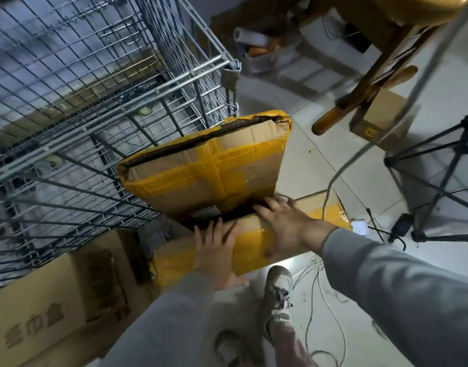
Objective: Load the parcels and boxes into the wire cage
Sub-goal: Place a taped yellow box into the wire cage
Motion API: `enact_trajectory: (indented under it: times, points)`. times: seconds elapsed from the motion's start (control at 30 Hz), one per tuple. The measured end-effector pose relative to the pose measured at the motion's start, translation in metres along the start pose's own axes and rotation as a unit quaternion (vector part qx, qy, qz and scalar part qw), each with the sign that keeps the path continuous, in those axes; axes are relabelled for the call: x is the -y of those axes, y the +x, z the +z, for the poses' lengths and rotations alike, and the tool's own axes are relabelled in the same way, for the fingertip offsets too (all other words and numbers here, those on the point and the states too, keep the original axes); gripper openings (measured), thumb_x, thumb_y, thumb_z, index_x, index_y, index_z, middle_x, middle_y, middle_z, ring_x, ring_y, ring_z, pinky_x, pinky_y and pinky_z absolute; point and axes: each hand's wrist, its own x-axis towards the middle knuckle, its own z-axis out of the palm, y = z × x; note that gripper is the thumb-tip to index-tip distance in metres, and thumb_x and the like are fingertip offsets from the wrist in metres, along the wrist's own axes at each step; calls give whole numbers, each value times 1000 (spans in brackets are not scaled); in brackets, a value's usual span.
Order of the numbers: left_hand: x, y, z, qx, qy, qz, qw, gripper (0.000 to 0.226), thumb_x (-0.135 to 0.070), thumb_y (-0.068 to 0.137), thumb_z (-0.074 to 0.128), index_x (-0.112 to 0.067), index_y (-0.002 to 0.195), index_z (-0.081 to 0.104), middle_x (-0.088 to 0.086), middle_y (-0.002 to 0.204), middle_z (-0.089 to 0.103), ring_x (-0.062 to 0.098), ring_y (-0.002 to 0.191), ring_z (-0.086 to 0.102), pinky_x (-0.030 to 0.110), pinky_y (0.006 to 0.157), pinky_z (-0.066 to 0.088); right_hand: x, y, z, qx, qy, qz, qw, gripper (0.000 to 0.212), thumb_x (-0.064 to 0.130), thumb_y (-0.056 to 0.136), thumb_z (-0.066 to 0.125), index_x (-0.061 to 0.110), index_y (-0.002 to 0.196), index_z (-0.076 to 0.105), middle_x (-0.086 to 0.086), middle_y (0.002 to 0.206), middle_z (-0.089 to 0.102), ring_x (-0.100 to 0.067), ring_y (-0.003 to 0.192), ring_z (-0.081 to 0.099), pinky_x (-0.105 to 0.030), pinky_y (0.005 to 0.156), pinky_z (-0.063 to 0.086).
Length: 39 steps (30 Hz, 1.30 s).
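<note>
Head view, wire cage (68,107), boxes (206,170) outside

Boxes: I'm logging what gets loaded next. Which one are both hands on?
The low yellow-taped box by the shoe; the left hand and right hand lie on its top.

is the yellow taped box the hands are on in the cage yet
Not yet. The box sits on the floor beside the cage, both hands resting on it.
</note>
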Motion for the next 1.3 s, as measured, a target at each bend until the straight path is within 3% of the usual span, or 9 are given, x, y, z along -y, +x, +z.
enact_trajectory:
  times: [0.1,0.2,0.47,0.6,0.7,0.77,0.83,0.97,1.3]
  points:
    - [-5,7,4,-4,40,7,999,138,-76,53,68,-27,148,-20,14,158,-11,34,146,-5,63,108,-14,6,7,15,48,-110,2,993,137,65,60,77,25,152,-17,-11,161,-9,-35,148,-7,-55,117,-5]
    - [-4,6,6,-4,51,0,999,131,-67,63,69,-26,148,-22,17,157,-2,36,145,3,62,111,-10,11,12,27,35,-176,4,984,143,65,61,78,22,147,-28,-14,160,-13,-38,147,-9,-59,114,-9]
    - [1,-13,-20,-70,16,40,997,120,-55,59,65,-36,147,-14,13,147,22,33,138,18,52,116,-7,2,-16,-4,-2,-138,-52,989,138,62,59,77,27,149,-21,-13,155,13,-34,144,10,-54,118,-1]
    - [7,-52,-69,-115,-20,63,991,124,-75,47,65,-36,149,5,13,136,41,32,129,36,51,115,-4,8,-60,-42,-64,-111,-89,988,139,63,54,75,28,150,-20,-11,152,19,-30,139,18,-48,119,4]
    - [13,-89,-115,-127,-20,81,988,116,-80,57,56,-37,150,0,12,141,29,33,134,27,51,113,-9,24,-97,-76,-95,-103,-96,986,135,63,56,72,30,149,-20,-10,153,18,-29,140,16,-47,119,3]
    - [16,-115,-147,-150,-8,84,985,116,-85,55,51,-34,150,8,13,137,38,35,129,37,49,112,-8,38,-124,-101,-112,-100,-99,984,133,64,55,69,31,149,-20,-9,153,17,-29,141,14,-46,119,2]
    - [19,-138,-173,-146,14,88,985,117,-86,56,47,-35,150,-1,13,140,32,34,132,31,50,114,-8,48,-148,-124,-123,-100,-104,982,134,63,52,69,31,150,-17,-9,152,19,-29,141,15,-45,119,3]
    - [25,-178,-220,-137,33,90,986,124,-66,58,64,-38,144,-21,5,146,14,31,137,14,55,115,-8,71,-194,-164,-155,-119,-115,974,136,63,48,70,28,152,-10,-9,147,27,-28,136,23,-44,117,13]
    - [22,-286,-290,-191,96,88,973,127,-71,54,65,-34,149,-11,12,146,22,30,139,16,55,114,-13,130,-307,-216,-195,-133,-86,968,134,65,48,69,25,153,-5,-9,143,30,-27,133,27,-40,116,17]
